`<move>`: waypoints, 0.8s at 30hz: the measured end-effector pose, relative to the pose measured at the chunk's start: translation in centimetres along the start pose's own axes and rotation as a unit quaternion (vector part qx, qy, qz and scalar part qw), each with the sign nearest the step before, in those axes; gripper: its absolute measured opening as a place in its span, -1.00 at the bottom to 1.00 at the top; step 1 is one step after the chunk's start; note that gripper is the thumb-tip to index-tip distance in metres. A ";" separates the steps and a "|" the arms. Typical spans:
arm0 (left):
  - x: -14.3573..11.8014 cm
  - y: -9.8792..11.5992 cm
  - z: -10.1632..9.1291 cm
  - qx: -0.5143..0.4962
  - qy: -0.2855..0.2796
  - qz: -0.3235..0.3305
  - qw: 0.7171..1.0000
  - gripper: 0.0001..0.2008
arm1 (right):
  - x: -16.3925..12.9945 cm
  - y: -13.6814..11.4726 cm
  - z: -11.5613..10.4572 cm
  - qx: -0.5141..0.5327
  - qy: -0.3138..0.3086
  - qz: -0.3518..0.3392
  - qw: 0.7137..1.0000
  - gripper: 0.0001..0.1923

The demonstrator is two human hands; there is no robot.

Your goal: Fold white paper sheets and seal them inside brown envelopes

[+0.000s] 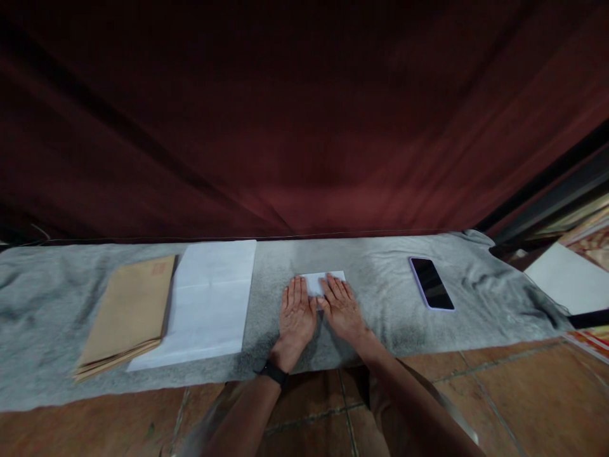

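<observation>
A small piece of white paper (314,284), perhaps folded, lies on the grey cloth in front of me. My left hand (298,314) rests flat over its left part, fingers stretched forward. Over the right part lies my right hand (343,310), also flat with its fingers extended. The two thumbs come close together near the paper's lower edge. Both palms hide much of the paper, so its full outline does not show. A dark band (274,372) circles my left wrist.
Large white sheets (209,298) lie to the left, partly under a stack of brown envelopes (130,304). A phone (431,284) in a purple case sits to the right on the grey cloth (380,330). Behind hangs a dark red curtain (304,146); tiled floor (523,393) shows in front.
</observation>
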State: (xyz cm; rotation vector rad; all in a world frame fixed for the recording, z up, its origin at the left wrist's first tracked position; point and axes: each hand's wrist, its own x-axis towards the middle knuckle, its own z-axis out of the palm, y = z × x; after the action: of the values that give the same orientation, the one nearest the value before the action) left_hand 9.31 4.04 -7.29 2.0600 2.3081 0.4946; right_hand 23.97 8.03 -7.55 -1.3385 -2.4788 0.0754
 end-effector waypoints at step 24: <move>1.1 -1.0 -2.9 0.010 -0.019 -0.052 0.998 -0.49 | -0.3 5.2 -1.4 -0.095 0.012 0.092 0.991 -0.45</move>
State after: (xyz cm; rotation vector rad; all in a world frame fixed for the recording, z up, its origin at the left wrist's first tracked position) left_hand 7.56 4.39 -4.54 1.9259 2.3924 0.4268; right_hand 28.72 10.54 -7.33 -1.6346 -2.3860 -0.1384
